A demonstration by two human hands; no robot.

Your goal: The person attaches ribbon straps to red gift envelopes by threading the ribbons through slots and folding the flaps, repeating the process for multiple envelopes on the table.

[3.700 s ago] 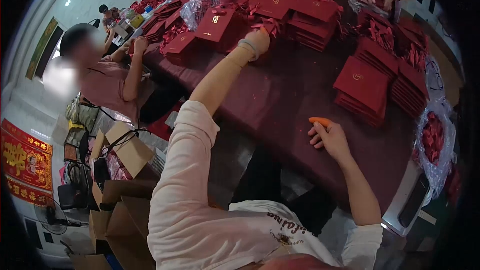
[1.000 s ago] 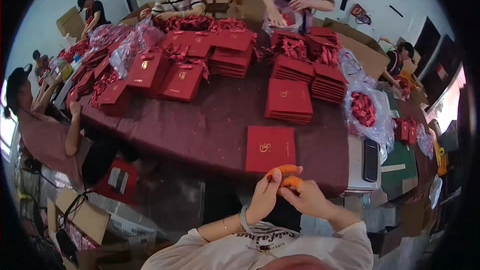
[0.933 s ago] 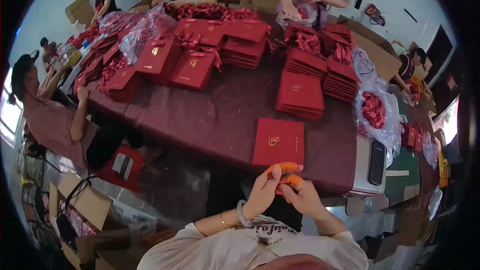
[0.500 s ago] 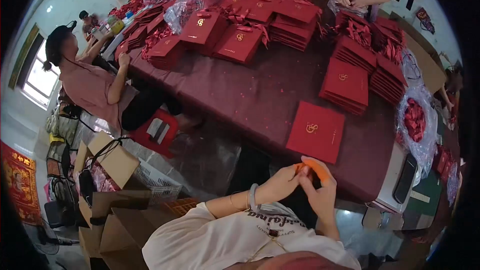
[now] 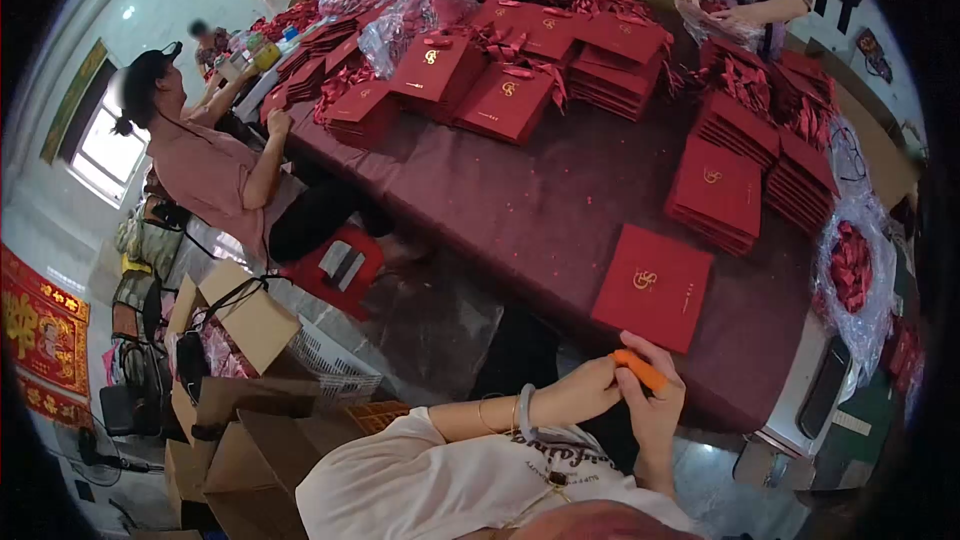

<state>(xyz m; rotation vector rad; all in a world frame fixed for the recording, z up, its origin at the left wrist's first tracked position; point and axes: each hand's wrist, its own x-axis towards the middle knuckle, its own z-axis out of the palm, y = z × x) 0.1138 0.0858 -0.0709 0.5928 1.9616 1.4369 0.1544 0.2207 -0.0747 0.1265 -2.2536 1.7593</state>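
Note:
In front of my chest, over the near edge of the table, my two hands meet. A bright orange finger cover (image 5: 641,370) sits on a finger of my right hand (image 5: 659,402); its other visible fingers are stretched out and apart. My left hand (image 5: 583,390), with a pale bangle on the wrist, is closed, its fingertips pinching at the orange cover's end; its fingertips are partly hidden. Just beyond my hands a single red paper gift bag (image 5: 655,287) with a gold emblem lies flat on the dark red tablecloth (image 5: 480,202).
Stacked red bags (image 5: 712,185) with ribbons stand at the right; more stacks (image 5: 505,100) fill the back. A phone (image 5: 826,387) and plastic-wrapped ribbons (image 5: 851,265) lie right. One person (image 5: 215,160) sits left; others work across the table. Cardboard boxes (image 5: 250,460) stand lower left.
The view has shifted, so the table and bags appear farther right and lower. The right hand's fingers have straightened around the orange cover, while the hands stay together.

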